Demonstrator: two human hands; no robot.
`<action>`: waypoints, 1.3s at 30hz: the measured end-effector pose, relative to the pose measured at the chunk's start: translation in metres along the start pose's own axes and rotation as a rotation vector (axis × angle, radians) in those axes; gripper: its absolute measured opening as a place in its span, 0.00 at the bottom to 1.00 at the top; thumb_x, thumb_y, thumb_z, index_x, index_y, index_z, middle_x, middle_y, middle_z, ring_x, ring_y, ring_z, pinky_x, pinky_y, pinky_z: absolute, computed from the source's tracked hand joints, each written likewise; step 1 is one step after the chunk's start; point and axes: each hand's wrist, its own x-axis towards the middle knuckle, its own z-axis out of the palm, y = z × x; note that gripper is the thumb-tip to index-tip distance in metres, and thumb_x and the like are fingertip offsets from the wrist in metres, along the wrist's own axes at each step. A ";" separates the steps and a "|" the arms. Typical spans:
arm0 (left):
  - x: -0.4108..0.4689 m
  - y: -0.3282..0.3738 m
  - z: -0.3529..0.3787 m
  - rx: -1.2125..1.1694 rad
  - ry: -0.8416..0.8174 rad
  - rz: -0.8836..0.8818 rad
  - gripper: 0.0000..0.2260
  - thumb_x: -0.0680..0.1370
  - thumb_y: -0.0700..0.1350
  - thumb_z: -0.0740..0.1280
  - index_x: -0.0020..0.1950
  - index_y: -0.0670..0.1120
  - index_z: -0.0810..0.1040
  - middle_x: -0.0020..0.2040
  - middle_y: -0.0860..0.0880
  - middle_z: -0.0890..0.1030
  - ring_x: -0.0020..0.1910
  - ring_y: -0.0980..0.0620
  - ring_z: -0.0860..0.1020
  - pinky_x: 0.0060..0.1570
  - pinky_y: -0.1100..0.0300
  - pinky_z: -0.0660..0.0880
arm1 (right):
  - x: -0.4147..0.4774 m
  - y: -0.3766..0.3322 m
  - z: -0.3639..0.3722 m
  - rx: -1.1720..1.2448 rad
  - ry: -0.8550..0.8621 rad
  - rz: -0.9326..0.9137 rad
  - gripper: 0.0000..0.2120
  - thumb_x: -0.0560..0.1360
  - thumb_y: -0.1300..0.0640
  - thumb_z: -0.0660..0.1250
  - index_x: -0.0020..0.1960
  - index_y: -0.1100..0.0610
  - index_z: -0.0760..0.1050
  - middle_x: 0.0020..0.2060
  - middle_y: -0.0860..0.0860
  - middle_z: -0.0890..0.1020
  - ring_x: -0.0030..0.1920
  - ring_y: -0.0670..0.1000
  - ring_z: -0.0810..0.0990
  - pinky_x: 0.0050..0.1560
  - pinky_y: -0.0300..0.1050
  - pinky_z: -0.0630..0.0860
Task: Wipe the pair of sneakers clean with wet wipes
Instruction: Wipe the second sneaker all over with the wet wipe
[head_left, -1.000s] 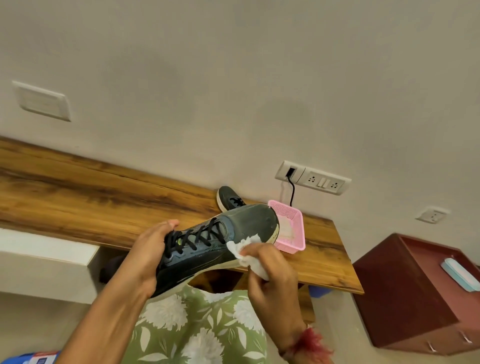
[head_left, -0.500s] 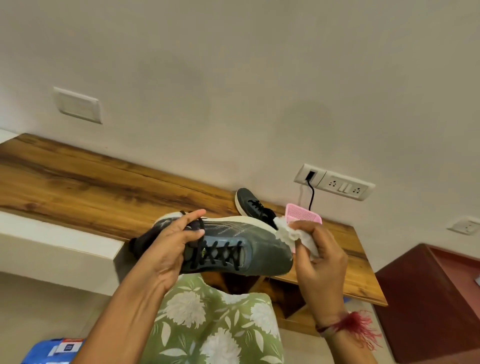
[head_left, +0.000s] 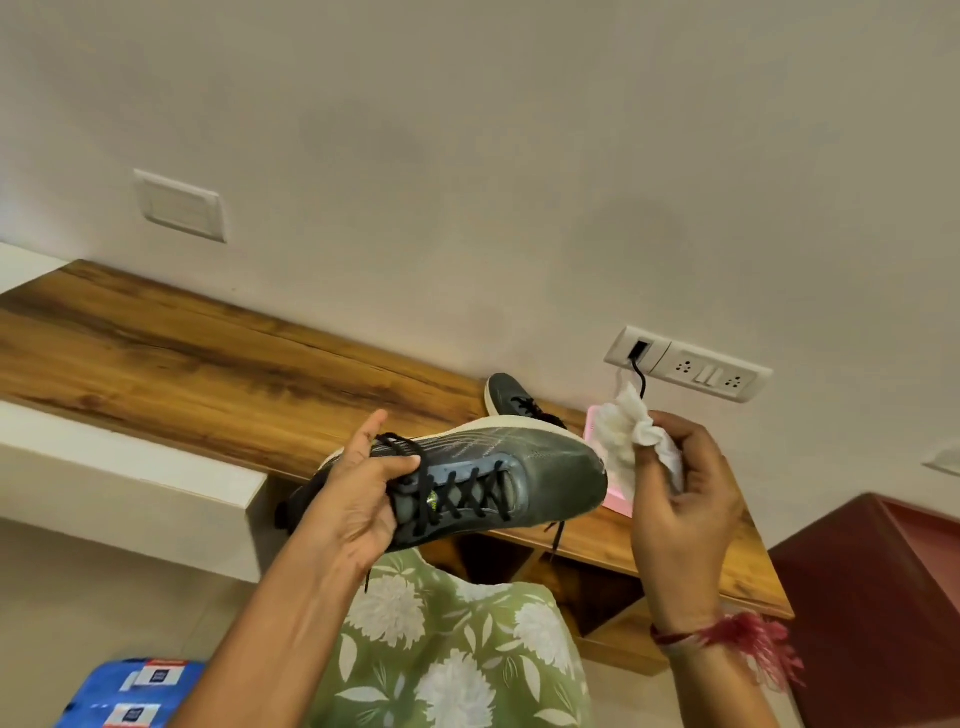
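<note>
Holding a grey sneaker at centre frame, the left grip curls round its laced throat, toe pointing right and pale sole edge turned upward. Just beside the toe, the right grip pinches a crumpled wet wipe. Behind, the second sneaker rests on the wooden worktop near a pink basket

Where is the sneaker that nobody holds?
Head view: the second sneaker rests on the wooden shelf by the wall, behind the held sneaker, left of the pink basket.
</note>
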 end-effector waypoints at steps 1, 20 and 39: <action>-0.001 0.001 0.000 -0.021 -0.020 -0.004 0.29 0.77 0.28 0.58 0.72 0.52 0.67 0.62 0.37 0.76 0.45 0.45 0.79 0.37 0.53 0.81 | 0.001 0.001 -0.001 0.024 0.016 0.030 0.05 0.76 0.65 0.64 0.50 0.57 0.76 0.43 0.47 0.80 0.46 0.42 0.78 0.45 0.33 0.73; -0.030 0.012 0.020 -0.330 -0.092 -0.041 0.24 0.76 0.59 0.61 0.65 0.46 0.74 0.61 0.33 0.77 0.59 0.34 0.76 0.58 0.39 0.71 | -0.024 0.023 0.012 -0.518 -0.148 -0.315 0.20 0.66 0.75 0.66 0.57 0.64 0.78 0.54 0.58 0.79 0.59 0.56 0.74 0.62 0.49 0.70; -0.051 -0.001 0.036 -0.212 -0.104 0.132 0.24 0.78 0.60 0.55 0.64 0.47 0.77 0.56 0.41 0.82 0.49 0.49 0.84 0.30 0.65 0.77 | -0.017 0.028 0.014 -0.613 -0.163 -0.219 0.22 0.65 0.76 0.68 0.58 0.66 0.77 0.54 0.59 0.78 0.59 0.54 0.70 0.60 0.51 0.71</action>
